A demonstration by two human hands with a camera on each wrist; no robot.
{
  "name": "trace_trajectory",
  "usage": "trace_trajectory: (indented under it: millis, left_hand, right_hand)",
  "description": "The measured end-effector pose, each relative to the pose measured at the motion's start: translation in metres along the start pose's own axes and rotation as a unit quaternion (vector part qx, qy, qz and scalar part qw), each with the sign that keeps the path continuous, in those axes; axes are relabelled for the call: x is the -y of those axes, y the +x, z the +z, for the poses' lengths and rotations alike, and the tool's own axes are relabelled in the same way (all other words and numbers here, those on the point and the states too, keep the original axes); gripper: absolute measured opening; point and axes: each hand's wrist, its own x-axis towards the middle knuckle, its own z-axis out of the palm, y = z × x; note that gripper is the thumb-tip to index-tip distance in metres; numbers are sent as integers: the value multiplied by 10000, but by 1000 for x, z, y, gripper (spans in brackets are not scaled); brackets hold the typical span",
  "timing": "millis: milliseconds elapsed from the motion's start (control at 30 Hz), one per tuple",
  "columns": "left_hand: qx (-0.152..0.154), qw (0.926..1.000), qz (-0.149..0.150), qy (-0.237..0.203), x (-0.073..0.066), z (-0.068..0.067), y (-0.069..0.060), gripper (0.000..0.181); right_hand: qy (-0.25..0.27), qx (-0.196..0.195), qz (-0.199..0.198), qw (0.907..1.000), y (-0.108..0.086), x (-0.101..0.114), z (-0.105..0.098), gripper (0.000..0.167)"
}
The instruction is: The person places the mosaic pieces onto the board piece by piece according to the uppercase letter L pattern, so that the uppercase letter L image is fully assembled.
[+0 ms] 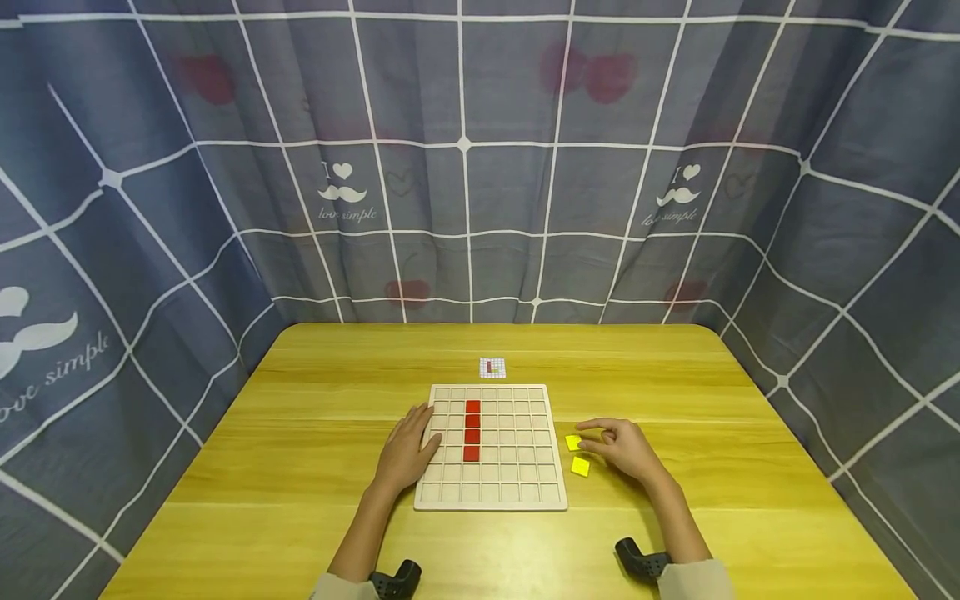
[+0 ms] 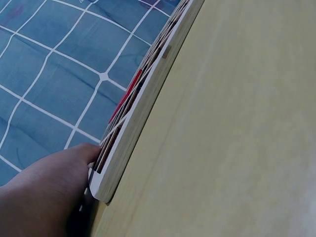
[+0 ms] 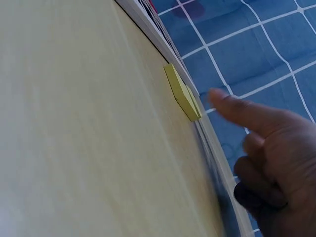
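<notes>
A pale gridded board (image 1: 517, 475) lies flat, with several red tiles (image 1: 472, 436) in one column left of its middle. My left hand (image 1: 405, 450) rests at the board's left edge, thumb over the rim; the left wrist view shows this hand (image 2: 49, 182) at a corner of the board (image 2: 133, 133). Right of the board lie two yellow tiles, an upper one (image 1: 573, 442) and a lower one (image 1: 580, 467). Beside the upper tile, my right hand (image 1: 626, 450) has thumb and forefinger apart. In the right wrist view, the hand (image 3: 276, 153) has other fingers bent, near a yellow tile (image 3: 180, 91).
A small card (image 1: 492, 367) with a printed grid and a red mark lies behind the board on the wooden table (image 1: 300, 467). Black devices are on both wrists, left (image 1: 401, 579) and right (image 1: 637, 560). A checked curtain (image 1: 420, 192) stands behind and at both sides.
</notes>
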Motion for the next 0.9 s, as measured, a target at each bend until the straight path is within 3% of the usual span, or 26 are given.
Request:
trace_trajectory:
  millis: [200, 367, 633, 767, 900]
  left_hand:
    - [26, 10000, -25, -9, 0, 1, 0, 54]
    - [4, 10000, -6, 6, 0, 1, 0, 54]
    - [24, 10000, -20, 13, 0, 1, 0, 55]
    - [3, 10000, -10, -6, 0, 1, -1, 54]
    - [-17, 10000, 2, 6, 0, 0, 0, 54]
  right_hand:
    - [-452, 316, 186, 9983, -3, -6, 1, 34]
    - [-660, 121, 84, 9977, -1, -6, 3, 31]
    - [-501, -578, -753, 9942, 4, 15, 11, 28]
    - [-314, -606, -1234, 9900, 10, 35, 27, 27]
    - [-318, -506, -1456, 9875, 18, 51, 47, 25]
